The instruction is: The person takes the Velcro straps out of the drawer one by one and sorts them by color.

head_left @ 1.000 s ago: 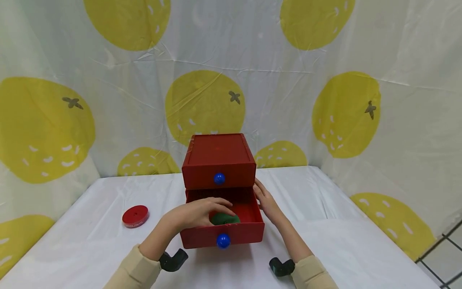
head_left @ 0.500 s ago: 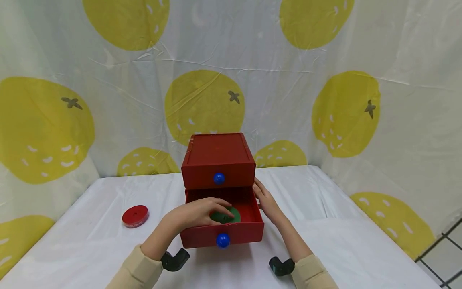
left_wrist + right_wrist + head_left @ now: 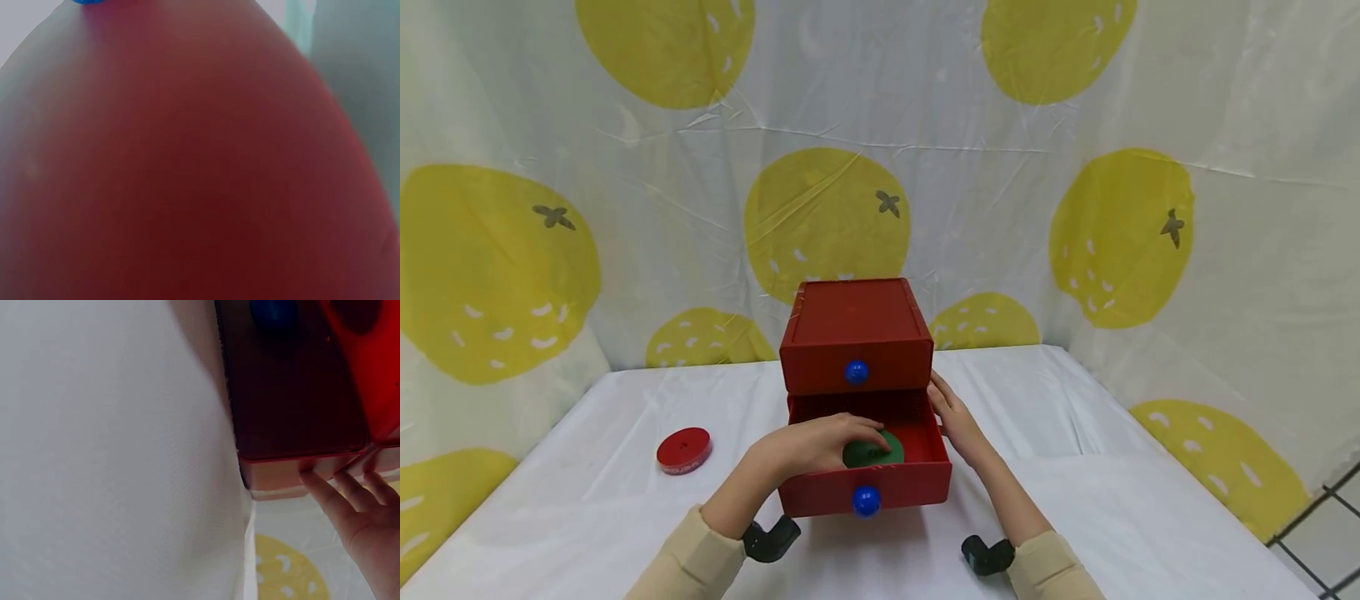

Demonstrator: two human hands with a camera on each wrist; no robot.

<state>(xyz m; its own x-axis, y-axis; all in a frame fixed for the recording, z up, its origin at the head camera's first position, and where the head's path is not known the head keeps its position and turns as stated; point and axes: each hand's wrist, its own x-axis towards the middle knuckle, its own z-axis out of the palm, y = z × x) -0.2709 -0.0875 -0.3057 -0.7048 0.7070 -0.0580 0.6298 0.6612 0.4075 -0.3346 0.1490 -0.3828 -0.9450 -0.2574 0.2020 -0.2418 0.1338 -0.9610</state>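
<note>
A small red two-drawer chest (image 3: pixel 856 312) stands in the middle, its lower drawer (image 3: pixel 891 483) pulled out. Inside that drawer lies a flat green disc (image 3: pixel 893 450). My left hand (image 3: pixel 823 440) reaches in over the drawer's left side, thumb and fingers curved over the disc and partly hiding it. The fingertips of my right hand (image 3: pixel 953 417) rest against the chest's right side; in the right wrist view its fingers (image 3: pixel 334 503) are straight and touch the red wall. The drawer front (image 3: pixel 200 156) fills the left wrist view, blurred.
A red disc (image 3: pixel 683 450) lies on the white cloth to the left. The upper drawer, with a blue knob (image 3: pixel 856 372), is pushed in. Another blue knob (image 3: pixel 866 501) sticks out from the lower drawer. Behind hangs a sheet (image 3: pixel 985 175) printed with yellow fruit.
The green disc was tilted a second ago and now lies flatter, slightly farther right. My left hand has shifted a little right with it. The right hand has stayed at the chest's side.
</note>
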